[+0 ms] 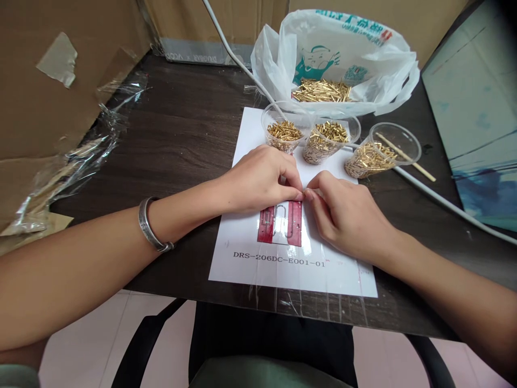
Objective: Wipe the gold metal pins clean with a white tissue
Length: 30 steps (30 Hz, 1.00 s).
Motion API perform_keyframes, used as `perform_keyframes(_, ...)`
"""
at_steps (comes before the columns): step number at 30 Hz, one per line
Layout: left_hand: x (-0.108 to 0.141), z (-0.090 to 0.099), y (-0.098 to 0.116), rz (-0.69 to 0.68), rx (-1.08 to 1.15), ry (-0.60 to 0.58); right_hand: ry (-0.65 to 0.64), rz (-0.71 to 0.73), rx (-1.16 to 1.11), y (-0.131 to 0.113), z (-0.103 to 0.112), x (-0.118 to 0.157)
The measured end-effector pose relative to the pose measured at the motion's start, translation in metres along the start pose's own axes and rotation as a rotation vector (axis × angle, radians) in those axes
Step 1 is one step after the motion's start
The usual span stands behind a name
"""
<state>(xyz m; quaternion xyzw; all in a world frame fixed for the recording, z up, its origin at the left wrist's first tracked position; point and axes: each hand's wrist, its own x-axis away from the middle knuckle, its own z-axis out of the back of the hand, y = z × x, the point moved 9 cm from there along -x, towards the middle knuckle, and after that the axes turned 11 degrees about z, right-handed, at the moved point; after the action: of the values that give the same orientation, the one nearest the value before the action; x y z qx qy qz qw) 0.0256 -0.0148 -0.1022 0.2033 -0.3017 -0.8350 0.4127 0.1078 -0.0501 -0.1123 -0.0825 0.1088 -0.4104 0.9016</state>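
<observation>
My left hand (264, 178) and my right hand (347, 215) meet over a printed white sheet (238, 237), thumbs and forefingers pinched tip to tip. Between the fingertips shows a tiny brass-coloured piece (304, 192), mostly hidden by them. Under the hands, the sheet carries a red and white printed picture (265, 231) and the line "DRS-206DC-E001-01". Just beyond stand three clear plastic cups of small brass-coloured parts: a left cup (285, 134), a middle cup (323, 143) and a tilted right cup (371, 159).
Behind the cups, an open white plastic bag (274, 59) holds many thin brass-coloured pins (323, 90). A thin wooden stick (422, 170) leans in the right cup. A white cable (456, 199) crosses the dark table (177, 124). Cardboard (92, 32) stands at left and back.
</observation>
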Motion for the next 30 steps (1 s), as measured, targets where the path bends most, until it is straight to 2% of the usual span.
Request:
perform_keyframes(26,-0.0004,0.0007,0.0018,-0.013,0.032,-0.002,-0.102,0.046,0.017,0.0011,-0.0032,-0.0071)
perform_keyframes(30,-0.0007,-0.0001,0.0017,-0.019,0.019,-0.007,-0.077,0.042,-0.030,0.0034,-0.0020,-0.0063)
